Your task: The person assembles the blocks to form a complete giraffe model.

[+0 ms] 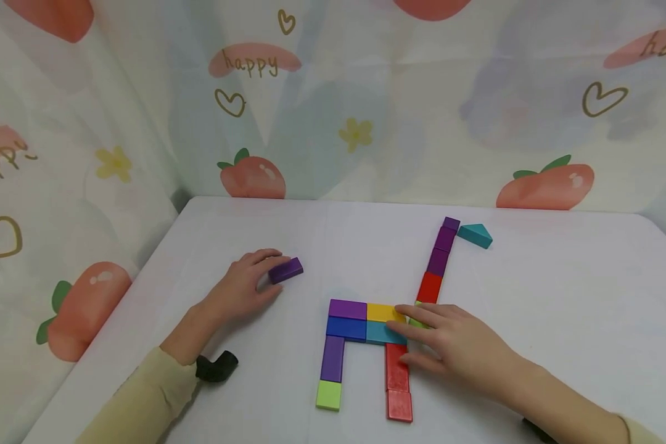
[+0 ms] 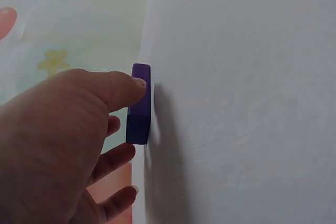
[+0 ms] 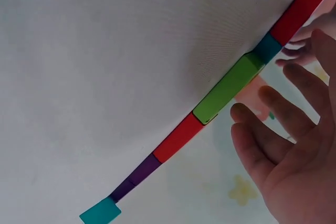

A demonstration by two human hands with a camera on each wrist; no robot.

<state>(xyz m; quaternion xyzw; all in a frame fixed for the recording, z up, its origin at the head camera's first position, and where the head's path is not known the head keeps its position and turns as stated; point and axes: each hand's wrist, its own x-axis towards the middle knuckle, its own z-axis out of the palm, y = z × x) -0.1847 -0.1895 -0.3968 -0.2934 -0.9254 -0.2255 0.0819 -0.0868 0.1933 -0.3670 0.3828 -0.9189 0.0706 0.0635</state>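
My left hand pinches a small purple block at the left of the white table. In the left wrist view the thumb lies along the face of that purple block, the lower fingers spread beneath. My right hand hovers over a flat block figure with fingers extended, overlapping the yellow block, the teal block and the upper red block. Gripping nothing, the right hand shows beside the green block in the right wrist view.
The figure also has a purple block, a blue block, two legs, and a slanting row with a red block and purple blocks. A teal triangle lies by its far end. A patterned curtain borders the table.
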